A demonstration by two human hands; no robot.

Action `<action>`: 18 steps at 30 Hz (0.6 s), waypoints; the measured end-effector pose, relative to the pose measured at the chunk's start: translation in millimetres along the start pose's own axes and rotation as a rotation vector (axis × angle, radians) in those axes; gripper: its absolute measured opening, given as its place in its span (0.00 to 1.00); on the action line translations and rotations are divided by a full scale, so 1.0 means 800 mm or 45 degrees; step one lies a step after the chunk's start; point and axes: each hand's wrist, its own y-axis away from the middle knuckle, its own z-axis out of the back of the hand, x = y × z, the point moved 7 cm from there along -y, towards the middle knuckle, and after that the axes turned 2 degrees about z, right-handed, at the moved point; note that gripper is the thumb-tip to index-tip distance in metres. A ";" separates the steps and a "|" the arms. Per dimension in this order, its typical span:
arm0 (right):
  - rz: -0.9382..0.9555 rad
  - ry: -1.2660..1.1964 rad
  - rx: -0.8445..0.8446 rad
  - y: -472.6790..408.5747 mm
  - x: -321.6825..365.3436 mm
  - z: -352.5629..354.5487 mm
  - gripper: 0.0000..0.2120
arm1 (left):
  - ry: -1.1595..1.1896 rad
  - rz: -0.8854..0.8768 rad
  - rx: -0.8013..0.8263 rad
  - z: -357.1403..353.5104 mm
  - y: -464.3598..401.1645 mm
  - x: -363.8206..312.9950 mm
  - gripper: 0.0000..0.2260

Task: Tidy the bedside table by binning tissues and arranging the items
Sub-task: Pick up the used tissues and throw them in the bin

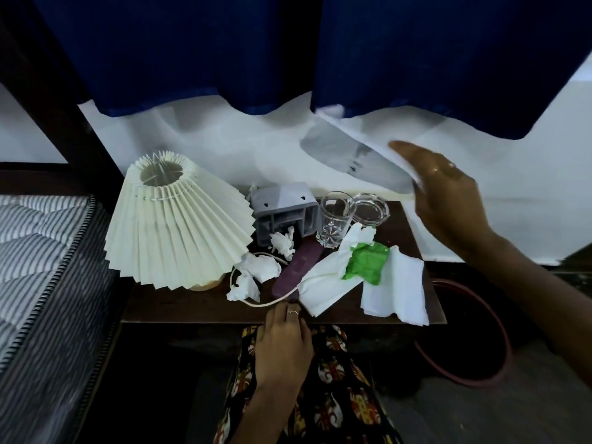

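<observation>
My right hand (448,200) is raised above the table's far right corner, gripping a white sheet of paper (362,155). My left hand (285,341) rests at the front edge of the dark bedside table (192,309), fingers curled at the corner of a flat white tissue (323,280) and the lamp cord; whether it grips anything is unclear. Crumpled tissues (256,274) lie beside a purple case (298,267). A green packet (366,262) sits between flat tissues (397,290).
A pleated cream lamp (176,225) leans at the left. A grey plastic holder (283,209), a cut drinking glass (334,222) and a glass ashtray (370,208) stand at the back. A red-rimmed bin (499,334) sits on the floor right. A striped mattress (38,267) lies left.
</observation>
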 end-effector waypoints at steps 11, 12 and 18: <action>-0.736 0.020 0.139 0.254 -0.141 0.066 0.25 | -0.148 0.047 0.060 0.002 0.008 0.001 0.17; -0.805 0.005 0.156 0.271 -0.149 0.060 0.24 | -0.160 0.051 0.088 -0.001 0.009 0.000 0.18; -1.140 -0.138 0.276 0.348 -0.187 0.003 0.24 | -0.242 0.078 0.157 -0.006 0.011 -0.005 0.21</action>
